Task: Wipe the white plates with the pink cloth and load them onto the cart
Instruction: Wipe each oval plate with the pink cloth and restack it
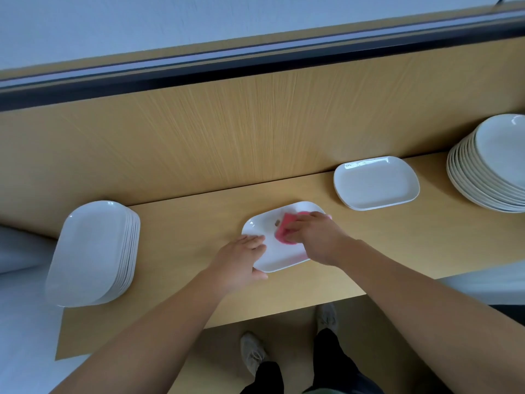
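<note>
Shoes (pixel 252 355) below us, then our left hand (pixel 241 261) grips the near rim of the white plate (pixel 284 257) on the desk (pixel 181 237), fingers together on top, thumb at the edge. Our right hand (pixel 318 240) curls its fingers over the pink cloth (pixel 279 234), pressing it onto that plate. Stacked plates (pixel 91 251) sit left; a single plate (pixel 375 183) and a round stack (pixel 494 166) lie farther right.
</note>
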Demonstrator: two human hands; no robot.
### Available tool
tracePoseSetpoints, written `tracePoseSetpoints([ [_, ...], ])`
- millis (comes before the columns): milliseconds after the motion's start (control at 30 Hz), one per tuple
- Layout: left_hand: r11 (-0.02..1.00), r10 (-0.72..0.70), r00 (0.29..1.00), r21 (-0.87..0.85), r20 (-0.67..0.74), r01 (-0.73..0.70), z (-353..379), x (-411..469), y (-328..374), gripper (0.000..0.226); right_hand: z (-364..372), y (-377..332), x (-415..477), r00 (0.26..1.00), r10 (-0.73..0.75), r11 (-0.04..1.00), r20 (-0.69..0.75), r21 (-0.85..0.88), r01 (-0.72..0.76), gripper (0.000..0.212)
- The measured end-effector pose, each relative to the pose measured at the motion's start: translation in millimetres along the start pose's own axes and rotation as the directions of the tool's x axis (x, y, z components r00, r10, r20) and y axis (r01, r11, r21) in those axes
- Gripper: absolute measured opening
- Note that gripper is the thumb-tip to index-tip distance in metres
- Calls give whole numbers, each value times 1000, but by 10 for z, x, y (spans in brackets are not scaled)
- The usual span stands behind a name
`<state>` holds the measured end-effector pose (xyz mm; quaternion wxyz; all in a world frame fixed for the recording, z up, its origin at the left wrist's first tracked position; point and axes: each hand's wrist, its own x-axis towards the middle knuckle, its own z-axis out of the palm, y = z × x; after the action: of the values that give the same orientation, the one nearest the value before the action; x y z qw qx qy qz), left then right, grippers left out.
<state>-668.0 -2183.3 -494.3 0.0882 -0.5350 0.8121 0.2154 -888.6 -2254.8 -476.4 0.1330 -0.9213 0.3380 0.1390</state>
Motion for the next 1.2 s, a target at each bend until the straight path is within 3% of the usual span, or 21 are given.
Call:
tracePoseSetpoints([
  [67,1000,-10,1000,-18,17,10,-4,22,-13,66,-15,2,111,999,32,999,-39,12,-32,58],
  [167,1000,2,1000,13,15,-2,12,41,-27,68,10,55,170,989,147,988,33,-48,-146,55],
  [267,996,30,999,80,35,-33,54,60,-32,69,75,82,88,965,262,965,8,8,-262,56],
  [467,990,34,998,132,58,-41,87,46,6,69,136,35,-51,933,351,936,76,-64,-347,56],
  [633,984,0,995,179,101,-18,89,43,53,69,172,-92,-165,910,368,925,192,-173,-338,54],
  [967,978,-5,996,207,88,-13,96,41,76,68,-35,-329,-256,833,414,907,368,-83,-414,59],
  [1067,977,4,996,210,94,-24,74,59,64,68,-66,-350,-239,834,376,926,403,-131,-354,52],
  [1200,977,26,993,205,119,-50,20,66,51,69,-12,-257,-272,896,240,962,374,32,-271,34],
])
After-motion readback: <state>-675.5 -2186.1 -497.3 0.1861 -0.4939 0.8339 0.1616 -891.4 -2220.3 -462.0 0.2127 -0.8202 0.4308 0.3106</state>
